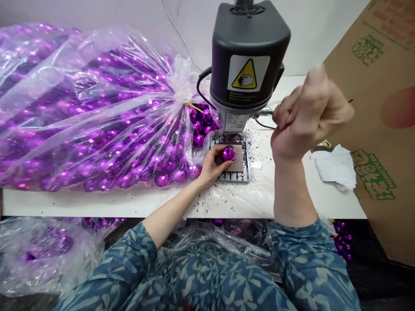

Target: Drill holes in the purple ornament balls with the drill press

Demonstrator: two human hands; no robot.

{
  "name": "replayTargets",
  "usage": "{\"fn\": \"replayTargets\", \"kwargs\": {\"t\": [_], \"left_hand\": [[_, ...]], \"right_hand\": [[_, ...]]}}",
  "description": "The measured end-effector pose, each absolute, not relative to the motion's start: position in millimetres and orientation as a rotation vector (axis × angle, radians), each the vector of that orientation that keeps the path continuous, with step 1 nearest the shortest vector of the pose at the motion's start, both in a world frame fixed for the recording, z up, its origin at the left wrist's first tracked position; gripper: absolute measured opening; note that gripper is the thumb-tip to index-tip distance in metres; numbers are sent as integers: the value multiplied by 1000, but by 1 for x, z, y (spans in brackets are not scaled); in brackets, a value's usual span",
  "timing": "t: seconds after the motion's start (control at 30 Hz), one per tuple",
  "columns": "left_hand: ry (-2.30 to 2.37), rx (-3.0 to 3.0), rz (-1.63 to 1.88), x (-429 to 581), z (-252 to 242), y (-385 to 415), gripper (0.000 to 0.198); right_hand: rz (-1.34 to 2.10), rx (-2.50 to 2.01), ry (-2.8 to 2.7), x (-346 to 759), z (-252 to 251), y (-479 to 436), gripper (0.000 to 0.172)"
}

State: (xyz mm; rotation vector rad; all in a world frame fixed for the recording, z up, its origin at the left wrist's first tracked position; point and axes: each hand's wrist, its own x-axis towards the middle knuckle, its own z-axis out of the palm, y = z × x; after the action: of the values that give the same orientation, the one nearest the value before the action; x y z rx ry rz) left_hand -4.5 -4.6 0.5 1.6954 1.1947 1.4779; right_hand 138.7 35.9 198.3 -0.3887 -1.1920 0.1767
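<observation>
Blue leaf-print sleeve (308, 259) nearest; R hand (311, 114) clenched, raised, anything held unclear. L hand (210, 167) grasps shiny purple round bauble (229, 153) under black bench drill (248, 56): slip could crack it, cut fingers.

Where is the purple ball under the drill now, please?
In the head view, the purple ball sits mid-picture on the drill's metal plate, held by the left hand, right of the plastic bag.

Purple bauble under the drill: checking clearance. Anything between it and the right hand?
Only a black cable from the drill, just beside the right hand. The left hand holds the bauble from the other side.
</observation>
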Motion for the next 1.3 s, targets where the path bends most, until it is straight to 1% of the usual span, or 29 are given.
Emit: {"fn": "replayTargets", "kwargs": {"t": [0.13, 0.27, 0.4, 0.47, 0.6, 0.73, 0.9, 1.0, 1.13, 1.2, 1.3], "left_hand": [[1328, 1691, 1568, -5, 1, -16, 52], [1376, 1683, 1650, -8, 4, -35, 55], [1243, 1658, 1628, -14, 13, -61, 48], [1123, 1525, 1589, -17, 16, -75, 48], [1012, 1110, 1429, -22, 19, -103, 56], [928, 895, 1301, -23, 27, -120, 54], [875, 916, 1178, -22, 36, -133, 54], [824, 1092, 981, -22, 34, -146, 48], [718, 1280, 663, -12, 19, -169, 36], [811, 1243, 614, 0, 5, -181, 35], [1037, 1023, 639, 17, -22, -196, 35]], "right_hand": [[337, -403, -1176, 135, 225, 52, 66], [455, -380, -1206, 137, 229, 63, 67], [446, -338, -1183, 137, 227, 65, 64], [404, -352, -1179, 136, 226, 68, 63], [296, -351, -1173, 135, 225, 78, 62], [276, -320, -1151, 133, 223, 85, 61], [250, -361, -1182, 136, 219, 95, 59], [252, -403, -1269, 141, 217, 100, 58], [315, -563, -1288, 140, 220, 88, 54], [334, -606, -1273, 136, 224, 78, 52], [371, -659, -1278, 129, 225, 69, 52]]}}
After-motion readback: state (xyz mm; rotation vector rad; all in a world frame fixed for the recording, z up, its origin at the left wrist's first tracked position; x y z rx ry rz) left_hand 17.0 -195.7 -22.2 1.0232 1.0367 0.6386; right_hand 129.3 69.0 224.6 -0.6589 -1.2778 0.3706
